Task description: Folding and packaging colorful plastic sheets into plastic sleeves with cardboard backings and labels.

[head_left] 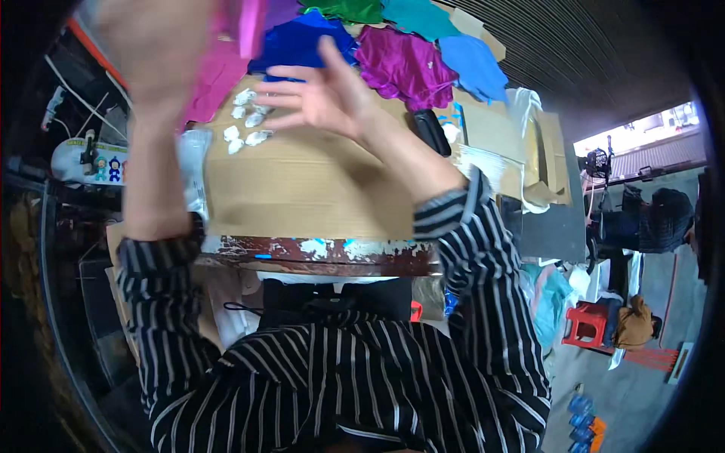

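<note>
My left hand (155,45) is raised at the upper left, close to the camera and smeared by motion, so its fingers cannot be made out. Just right of it is a bright pink strip (249,29); whether the hand holds it, I cannot tell. Fingers spread and holding nothing, my right hand (325,98) hovers over the cardboard sheet (302,189). Several small white bundles (257,121) lie near its fingertips. Beyond are velvety cloth pieces: pink (211,90), dark blue (302,45), magenta (404,64), light blue (474,64), green (347,9) and teal (419,16).
A black oblong object (432,132) lies right of my right wrist, near an open carton (555,151). Clear plastic (195,166) lies beside my left forearm. The worn red-brown table edge (325,253) is before me. People and a red stool (585,325) are at right.
</note>
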A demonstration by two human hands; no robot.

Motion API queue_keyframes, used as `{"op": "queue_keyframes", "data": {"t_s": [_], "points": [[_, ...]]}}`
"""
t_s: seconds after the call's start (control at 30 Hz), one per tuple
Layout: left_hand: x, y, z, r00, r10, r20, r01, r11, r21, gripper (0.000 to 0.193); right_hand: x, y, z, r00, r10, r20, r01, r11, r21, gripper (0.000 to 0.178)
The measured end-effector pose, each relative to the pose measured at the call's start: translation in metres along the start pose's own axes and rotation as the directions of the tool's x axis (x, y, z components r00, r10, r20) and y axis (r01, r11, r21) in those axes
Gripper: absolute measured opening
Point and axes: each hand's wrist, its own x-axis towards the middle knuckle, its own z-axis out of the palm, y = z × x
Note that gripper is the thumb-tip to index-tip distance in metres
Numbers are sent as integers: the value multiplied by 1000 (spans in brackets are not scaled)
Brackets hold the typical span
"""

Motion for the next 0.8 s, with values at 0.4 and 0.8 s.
{"op": "queue_keyframes", "data": {"t_s": [0.4,0.8], "points": [[-202,50,29,783,481,394,-332,859,-388,21,-262,34,-11,875,-463,-144,457,691,560,100],[-285,38,-43,554,294,779,-23,941,-338,14,-249,66,-5,677,-637,-367,-248,273,-930,62]]}}
